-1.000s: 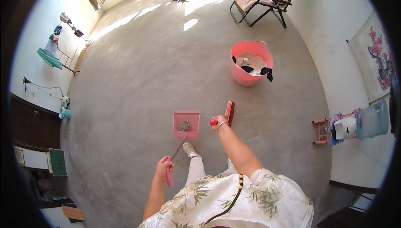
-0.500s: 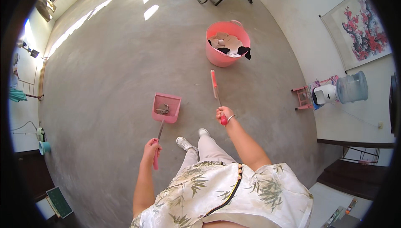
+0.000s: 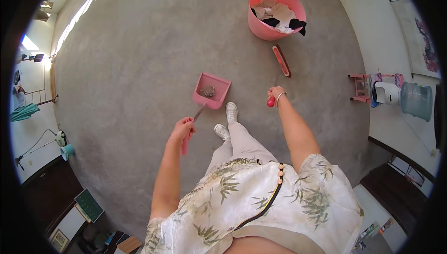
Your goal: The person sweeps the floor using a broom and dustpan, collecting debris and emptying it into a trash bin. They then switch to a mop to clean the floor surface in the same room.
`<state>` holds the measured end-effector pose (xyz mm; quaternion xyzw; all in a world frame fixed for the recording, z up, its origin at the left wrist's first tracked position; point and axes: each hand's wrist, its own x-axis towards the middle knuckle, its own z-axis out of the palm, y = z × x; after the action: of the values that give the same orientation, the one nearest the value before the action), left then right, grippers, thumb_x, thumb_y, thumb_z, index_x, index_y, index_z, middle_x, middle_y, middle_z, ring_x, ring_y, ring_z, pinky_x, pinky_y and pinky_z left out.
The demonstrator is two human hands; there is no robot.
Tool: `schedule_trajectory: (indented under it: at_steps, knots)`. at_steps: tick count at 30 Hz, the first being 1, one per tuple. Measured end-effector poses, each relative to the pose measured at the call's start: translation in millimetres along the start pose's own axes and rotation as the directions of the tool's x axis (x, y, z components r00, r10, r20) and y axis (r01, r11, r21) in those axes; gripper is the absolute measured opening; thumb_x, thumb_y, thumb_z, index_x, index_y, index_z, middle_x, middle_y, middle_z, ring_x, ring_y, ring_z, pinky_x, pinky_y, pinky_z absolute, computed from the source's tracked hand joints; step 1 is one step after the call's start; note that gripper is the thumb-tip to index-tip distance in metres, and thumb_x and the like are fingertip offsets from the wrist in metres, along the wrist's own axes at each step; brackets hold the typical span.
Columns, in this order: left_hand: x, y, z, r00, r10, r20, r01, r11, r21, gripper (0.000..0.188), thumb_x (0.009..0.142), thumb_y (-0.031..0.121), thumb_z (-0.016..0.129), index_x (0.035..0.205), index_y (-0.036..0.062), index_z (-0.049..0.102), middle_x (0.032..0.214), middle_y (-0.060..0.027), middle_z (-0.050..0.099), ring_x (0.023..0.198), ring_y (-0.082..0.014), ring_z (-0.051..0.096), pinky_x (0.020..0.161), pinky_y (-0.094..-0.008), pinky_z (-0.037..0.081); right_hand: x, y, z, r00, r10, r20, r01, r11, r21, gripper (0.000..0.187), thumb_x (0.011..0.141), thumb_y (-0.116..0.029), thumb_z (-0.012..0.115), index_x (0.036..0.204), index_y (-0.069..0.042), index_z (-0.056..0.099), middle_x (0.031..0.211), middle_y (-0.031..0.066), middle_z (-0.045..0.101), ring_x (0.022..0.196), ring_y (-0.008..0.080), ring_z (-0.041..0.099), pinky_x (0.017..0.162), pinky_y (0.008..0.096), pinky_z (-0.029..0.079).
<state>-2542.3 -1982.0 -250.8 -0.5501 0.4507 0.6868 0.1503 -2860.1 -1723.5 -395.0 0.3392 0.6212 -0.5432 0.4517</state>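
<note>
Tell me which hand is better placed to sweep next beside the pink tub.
Likely the right: the right hand holds the broom, its head near the tub; the left hand holds the dustpan farther away.

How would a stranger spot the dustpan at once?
On the smooth grey floor, find the person's white shoes. Just beyond them is the pink plastic dustpan, its handle in the left hand. Unlike the round pink tub of fabric, it is squarish and holds grey debris.

A scroll painting hangs on the wall.
</note>
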Motion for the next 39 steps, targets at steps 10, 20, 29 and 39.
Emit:
schedule_trajectory:
  at_steps: [10,20,29,39]
  knots:
    - [16,32,8,0.996,-0.077,0.043,0.079,0.996,-0.045,0.021,0.069,0.004,0.052,0.09,0.0062,0.05,0.057,-0.0069,0.053,0.039,-0.0105,0.045,0.033,-0.0237,0.035,-104,76,30,0.956,0.203,0.211,0.007,0.707,-0.707,0.064,0.076,-0.001,0.047,0.134,-0.015,0.023,0.057,0.006,0.051,0.039,0.0126,0.044,0.034,0.0281,0.036]
    - [6,11,-1,0.999,-0.012,0.048,0.016,0.997,-0.081,0.017,0.068,0.004,0.05,0.085,0.0065,0.049,0.056,-0.0052,0.051,0.038,-0.0096,0.043,0.032,-0.0223,0.034,-165,47,-9,0.967,0.048,0.248,0.123,0.768,-0.629,0.062,0.076,-0.004,0.05,0.133,-0.014,0.028,0.059,0.005,0.052,0.038,0.0108,0.044,0.032,0.0265,0.036]
    - [-9,-36,-109,0.999,0.051,0.012,-0.043,0.924,-0.38,0.013,0.07,0.005,0.05,0.081,0.0115,0.048,0.056,-0.0047,0.05,0.037,-0.0113,0.042,0.031,-0.0232,0.035,-87,59,64,0.977,-0.193,0.088,0.212,0.895,-0.393,0.008,0.074,0.0,0.046,0.079,-0.006,0.044,0.056,0.0074,0.048,0.038,0.0142,0.043,0.031,0.0281,0.037]
    - [-69,-58,-298,0.984,0.133,-0.116,-0.174,0.85,-0.497,0.021,0.07,0.003,0.046,0.089,0.0114,0.047,0.059,-0.0064,0.051,0.038,-0.0109,0.043,0.033,-0.0228,0.035,-53,130,203,0.986,0.151,-0.066,-0.158,0.981,-0.113,0.014,0.083,-0.011,0.04,0.092,0.0,0.044,0.068,0.0103,0.051,0.044,0.0141,0.042,0.038,0.0265,0.039]
